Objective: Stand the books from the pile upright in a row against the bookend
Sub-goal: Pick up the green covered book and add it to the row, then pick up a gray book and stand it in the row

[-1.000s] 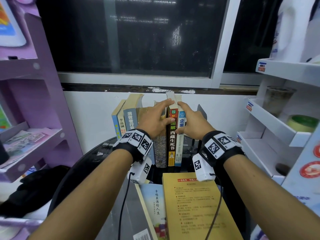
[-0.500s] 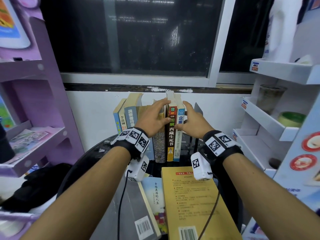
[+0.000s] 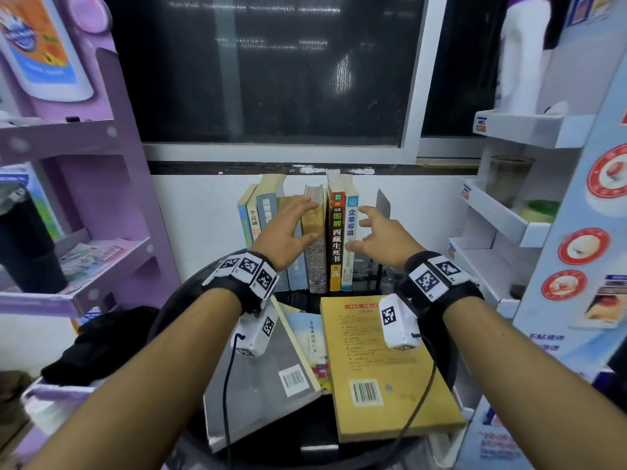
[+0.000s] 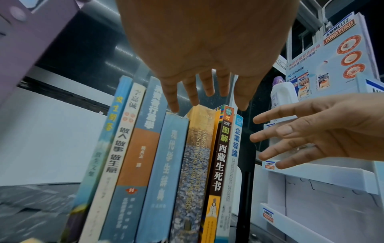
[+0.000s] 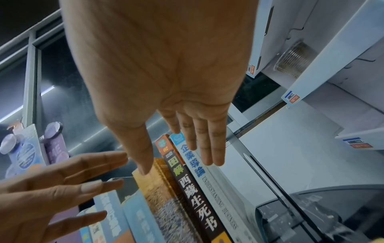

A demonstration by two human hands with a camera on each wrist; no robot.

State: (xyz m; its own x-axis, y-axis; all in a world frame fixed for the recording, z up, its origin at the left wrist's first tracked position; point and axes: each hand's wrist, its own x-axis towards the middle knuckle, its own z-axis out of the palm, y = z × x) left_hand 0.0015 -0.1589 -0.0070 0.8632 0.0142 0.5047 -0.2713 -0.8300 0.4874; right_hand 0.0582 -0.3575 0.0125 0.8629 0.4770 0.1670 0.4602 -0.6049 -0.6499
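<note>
Both hands are spread and hold nothing: the left hand [image 3: 288,228] hovers with straight fingers at the top of the row [image 3: 305,239], and the right hand [image 3: 380,237] is splayed just beside its last book, with the bookend [image 3: 383,203] just beyond the fingertips. The step looks like a book just stood and steadied, though the leftmost ones lean. Next, I judge, a hand must drop back to the pile [image 3: 380,368] lying below the wrists and lift the top book.
</note>
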